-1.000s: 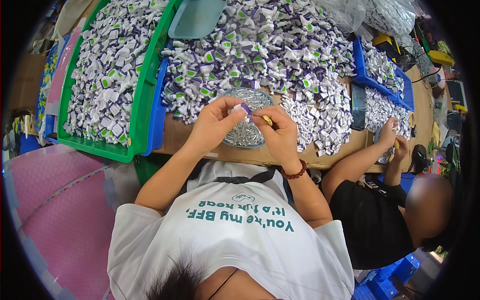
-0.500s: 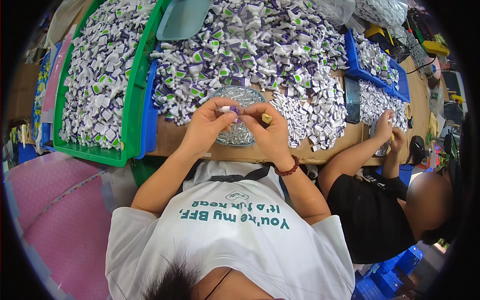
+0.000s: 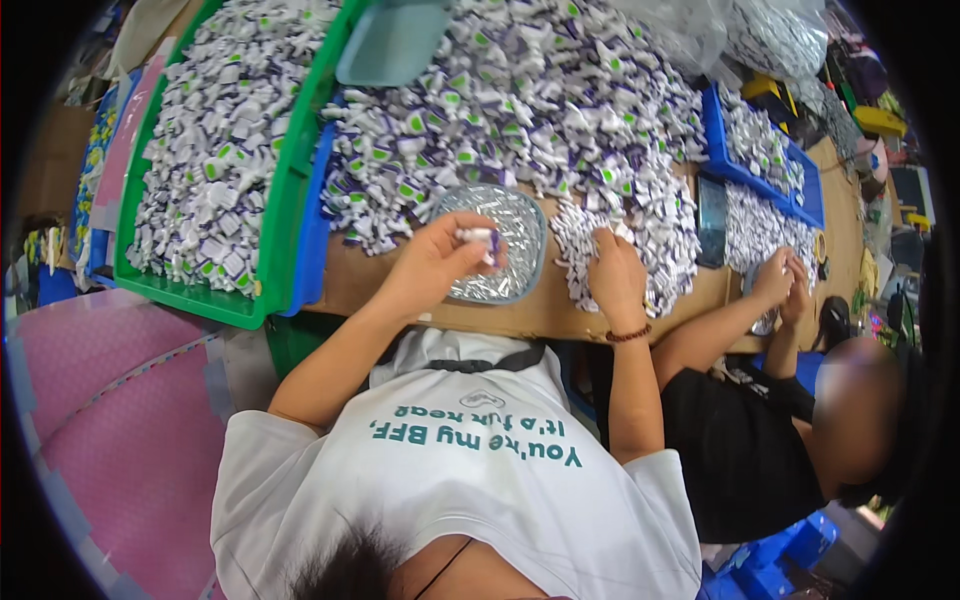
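Observation:
Pinched in my left hand (image 3: 435, 262) is a small white and purple plastic piece (image 3: 478, 236), held over the near left side of a shallow bowl (image 3: 542, 255) of shiny metal pins. My right hand (image 3: 618, 278), with a dark red bead bracelet at the wrist, reaches down into a pile of small white plastic parts (image 3: 573, 240) to the right of the bowl. Its fingers are bunched together at the pile, and what lies between their tips is hidden. Beyond both hands spreads a big heap of white, purple and green plastic pieces (image 3: 540, 120).
A green tray (image 3: 275, 210) full of similar pieces stands at the left against a blue tray (image 3: 312, 230). A pale blue tray (image 3: 395, 45) lies at the back. To the right are a dark phone-like slab (image 3: 711, 222), a blue bin (image 3: 762, 168) and a co-worker's hands (image 3: 782, 280).
My right hand has left the left hand above the bowl and moved right to the small white parts. My left hand keeps the white and purple piece. The view has shifted slightly.

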`<state>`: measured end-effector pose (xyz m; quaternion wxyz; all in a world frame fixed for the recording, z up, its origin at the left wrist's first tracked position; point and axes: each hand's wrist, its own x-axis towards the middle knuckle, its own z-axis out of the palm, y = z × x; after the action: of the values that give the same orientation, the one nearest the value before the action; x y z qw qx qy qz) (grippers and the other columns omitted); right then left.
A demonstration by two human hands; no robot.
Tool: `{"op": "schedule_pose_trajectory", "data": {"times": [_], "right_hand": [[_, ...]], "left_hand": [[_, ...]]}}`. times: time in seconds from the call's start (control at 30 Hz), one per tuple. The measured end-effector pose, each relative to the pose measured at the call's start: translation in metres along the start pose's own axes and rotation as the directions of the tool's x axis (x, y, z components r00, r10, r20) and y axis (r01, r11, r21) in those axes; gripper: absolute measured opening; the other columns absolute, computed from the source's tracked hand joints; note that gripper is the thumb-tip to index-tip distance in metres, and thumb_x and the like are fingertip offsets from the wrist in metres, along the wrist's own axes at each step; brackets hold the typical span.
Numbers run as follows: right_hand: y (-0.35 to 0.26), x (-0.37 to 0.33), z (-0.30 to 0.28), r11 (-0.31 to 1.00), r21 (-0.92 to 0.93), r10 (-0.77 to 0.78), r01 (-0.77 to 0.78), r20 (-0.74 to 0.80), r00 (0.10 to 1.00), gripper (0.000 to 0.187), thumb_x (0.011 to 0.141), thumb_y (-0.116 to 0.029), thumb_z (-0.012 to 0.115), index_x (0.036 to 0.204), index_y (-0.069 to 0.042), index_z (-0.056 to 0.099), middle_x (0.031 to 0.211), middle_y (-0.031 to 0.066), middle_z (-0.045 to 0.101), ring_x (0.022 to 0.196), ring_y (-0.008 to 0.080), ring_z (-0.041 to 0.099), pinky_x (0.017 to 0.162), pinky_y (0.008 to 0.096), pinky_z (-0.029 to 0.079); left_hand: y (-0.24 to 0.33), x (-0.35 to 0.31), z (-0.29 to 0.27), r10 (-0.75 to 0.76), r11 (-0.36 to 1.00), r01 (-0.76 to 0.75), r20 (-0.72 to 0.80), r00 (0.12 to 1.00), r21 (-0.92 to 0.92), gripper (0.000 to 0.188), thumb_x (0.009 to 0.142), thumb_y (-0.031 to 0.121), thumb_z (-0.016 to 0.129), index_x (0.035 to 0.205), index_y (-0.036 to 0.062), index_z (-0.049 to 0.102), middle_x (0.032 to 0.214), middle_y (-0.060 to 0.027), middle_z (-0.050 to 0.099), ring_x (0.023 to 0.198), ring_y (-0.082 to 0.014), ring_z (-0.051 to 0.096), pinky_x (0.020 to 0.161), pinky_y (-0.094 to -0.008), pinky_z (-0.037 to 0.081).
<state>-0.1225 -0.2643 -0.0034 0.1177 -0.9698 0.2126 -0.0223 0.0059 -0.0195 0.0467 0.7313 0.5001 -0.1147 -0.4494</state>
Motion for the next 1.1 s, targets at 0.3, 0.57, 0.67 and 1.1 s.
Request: {"op": "schedule_pose_trajectory", "data": {"times": [0.3,0.57,0.67,1.1], "right_hand": [[-0.008,-0.003,-0.019,0.934,0.356,0.024,-0.039,0.046,0.999,0.027,0.074,0.0,0.057,0.1,-0.005,0.062,0.083,0.0139,0.058,0.073,0.0292,0.056,0.063,0.038,0.045],[-0.079,0.0,-0.056,0.315,0.913,0.003,-0.26,0.273,0.962,0.008,0.079,-0.001,0.066,0.087,0.001,0.065,0.075,-0.0003,0.062,0.067,0.0051,0.053,0.061,0.0193,0.043],[-0.094,0.002,-0.057,0.297,0.931,-0.058,-0.214,0.241,0.969,0.009,0.079,0.0,0.066,0.087,0.001,0.066,0.077,0.0013,0.063,0.07,0.0064,0.055,0.063,0.0204,0.044],[-0.099,0.001,-0.05,0.54,0.816,-0.242,0.206,-0.084,0.967,0.013,0.078,0.001,0.065,0.091,0.001,0.065,0.079,0.0088,0.062,0.068,0.0153,0.057,0.061,0.0243,0.044]], "left_hand": [[-0.004,0.001,0.002,-0.055,0.997,0.055,-0.002,0.998,0.054,0.021,0.09,0.003,0.053,0.11,-0.0014,0.052,0.098,-0.0109,0.061,0.088,-0.0159,0.062,0.079,-0.0282,0.053],[-0.01,0.0,0.012,-0.121,0.993,0.121,0.0,0.993,0.007,0.021,0.09,0.01,0.057,0.108,-0.0004,0.054,0.091,-0.0062,0.062,0.079,-0.011,0.062,0.072,-0.0221,0.052],[-0.007,-0.001,0.007,-0.128,0.992,0.128,-0.024,0.991,0.018,0.021,0.089,0.01,0.057,0.108,-0.0002,0.054,0.092,-0.0062,0.062,0.079,-0.0105,0.063,0.072,-0.0215,0.052],[0.008,-0.005,0.001,-0.1,0.988,0.092,-0.062,0.993,-0.122,0.025,0.089,0.012,0.059,0.11,-0.0001,0.054,0.096,-0.0064,0.062,0.081,-0.0114,0.062,0.074,-0.0241,0.054]]}}
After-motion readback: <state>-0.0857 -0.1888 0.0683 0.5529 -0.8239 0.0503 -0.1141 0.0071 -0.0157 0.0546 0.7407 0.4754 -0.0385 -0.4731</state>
